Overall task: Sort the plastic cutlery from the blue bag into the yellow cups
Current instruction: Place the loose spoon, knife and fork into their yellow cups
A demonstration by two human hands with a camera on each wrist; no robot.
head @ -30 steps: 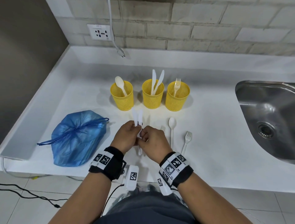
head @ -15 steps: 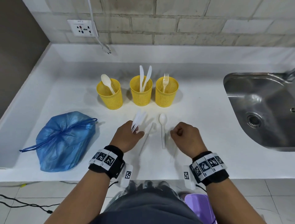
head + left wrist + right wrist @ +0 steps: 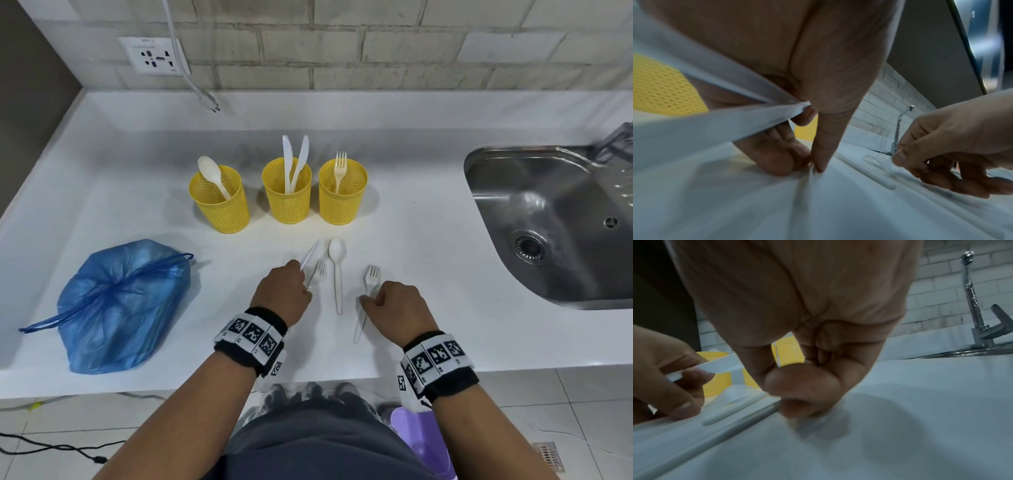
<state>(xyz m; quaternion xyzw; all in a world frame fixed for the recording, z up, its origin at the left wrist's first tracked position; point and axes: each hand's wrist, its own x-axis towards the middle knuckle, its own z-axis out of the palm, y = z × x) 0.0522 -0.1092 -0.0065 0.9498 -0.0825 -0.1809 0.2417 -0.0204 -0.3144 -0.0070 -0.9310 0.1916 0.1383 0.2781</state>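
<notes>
- White plastic knives [image 3: 310, 255] are held in the left hand [image 3: 282, 294], whose thumb and fingers also pinch down at a fork [image 3: 318, 274] lying on the counter [image 3: 428, 260].
- Right hand [image 3: 397, 306]: fingers curled, pinching the handle of another fork [image 3: 368, 294] flat on the counter.
- Best lift each fork by its handle, tines clear; both belong in the right yellow cup [image 3: 342, 198].
- A spoon [image 3: 337, 270] lies between the hands; the blue bag [image 3: 120, 305] sits near left, the sink [image 3: 555, 219] far right. Nothing blocks the cups.
</notes>
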